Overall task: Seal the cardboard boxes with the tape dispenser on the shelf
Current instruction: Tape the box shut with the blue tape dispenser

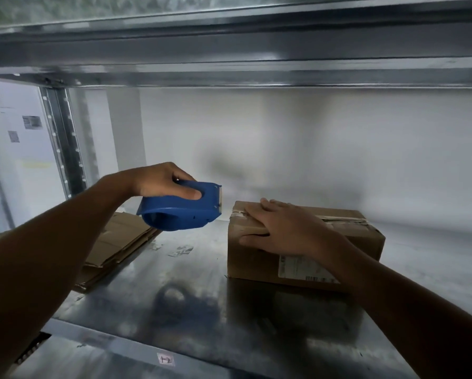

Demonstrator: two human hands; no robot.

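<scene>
A blue tape dispenser (183, 212) hangs in the air above the metal shelf (191, 291), its cutting edge facing right. My left hand (161, 181) grips it from above, thumb through its handle opening. A closed brown cardboard box (339, 242) stands on the shelf to the right, with tape along its top seam and a white label on its front. My right hand (281, 228) lies flat on the box's left top edge, fingers straight, thumb against the front face. A small gap separates the dispenser's blade from the box's left end.
Flattened cardboard (120, 242) lies on the shelf at the left, partly under my left forearm. A metal upright post (65, 143) stands at the back left. The shelf above runs low overhead. A small label marked "1-2" (166, 359) sits on the shelf's front rail.
</scene>
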